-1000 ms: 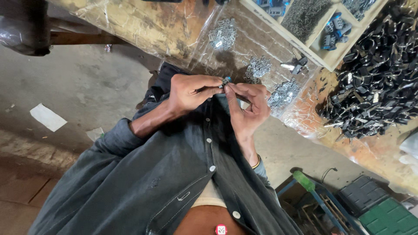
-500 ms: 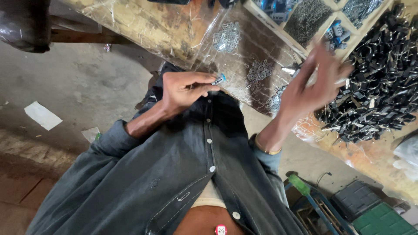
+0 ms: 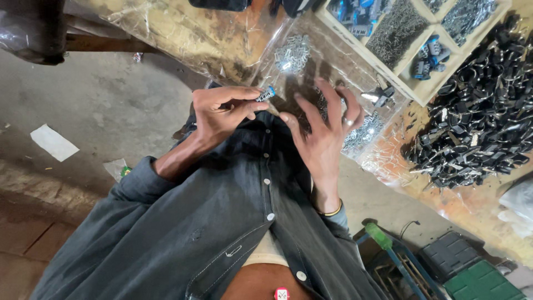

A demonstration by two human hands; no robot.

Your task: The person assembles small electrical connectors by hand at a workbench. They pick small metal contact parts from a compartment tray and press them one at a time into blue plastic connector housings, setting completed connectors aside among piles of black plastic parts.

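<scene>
My left hand point(image 3: 222, 114) pinches a small grey connector with a blue end point(image 3: 265, 94) between thumb and fingers, in front of my dark denim shirt point(image 3: 222, 222). Just right of it, my right hand point(image 3: 322, 133) has its fingers spread and nothing visible in them. Its index fingertip is close to my left thumb. A ring sits on one finger and a gold bangle on the wrist. Under the right hand lie small piles of shiny metal clips point(image 3: 292, 54) on a clear plastic sheet point(image 3: 183, 33) that covers the workbench.
A wooden tray with compartments point(image 3: 413, 95) at the upper right holds blue connectors and small metal parts. A big heap of black plastic parts point(image 3: 477, 122) lies right of it. On the concrete floor are a scrap of paper point(image 3: 54, 143) and a green case point(image 3: 477, 280).
A second ago both hands were together on the small piece. My right hand then swung out toward the tray and black heap, and is now back beside my left hand, fingers spread.
</scene>
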